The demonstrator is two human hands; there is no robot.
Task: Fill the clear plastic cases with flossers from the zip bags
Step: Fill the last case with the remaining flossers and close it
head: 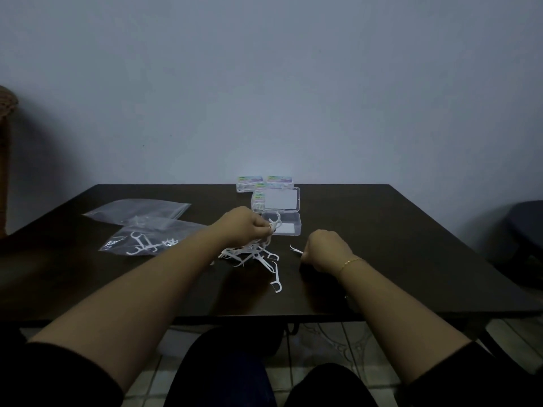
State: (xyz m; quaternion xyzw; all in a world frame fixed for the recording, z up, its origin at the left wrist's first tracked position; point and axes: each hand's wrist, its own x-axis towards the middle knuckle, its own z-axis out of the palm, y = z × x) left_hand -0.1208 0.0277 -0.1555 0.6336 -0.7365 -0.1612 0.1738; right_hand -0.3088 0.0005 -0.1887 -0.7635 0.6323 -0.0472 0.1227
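An open clear plastic case [289, 227] lies on the dark table [382, 230], its lid [280, 199] raised behind it. My left hand [242, 226] holds a bunch of white flossers [274, 224] at the case's left edge. Below that hand lies a loose pile of flossers [252, 255]. My right hand [327, 251] rests on the table to the right of the pile and pinches a single flosser [295, 249]. A zip bag [147, 237] with flossers inside lies to the left, and a second zip bag [138, 211] lies behind it.
Closed labelled cases [249, 183] stand at the table's far edge against the wall, with another [258, 201] just behind the open one. A dark seat [529, 221] is at the right. The table's near edge runs just above my knees.
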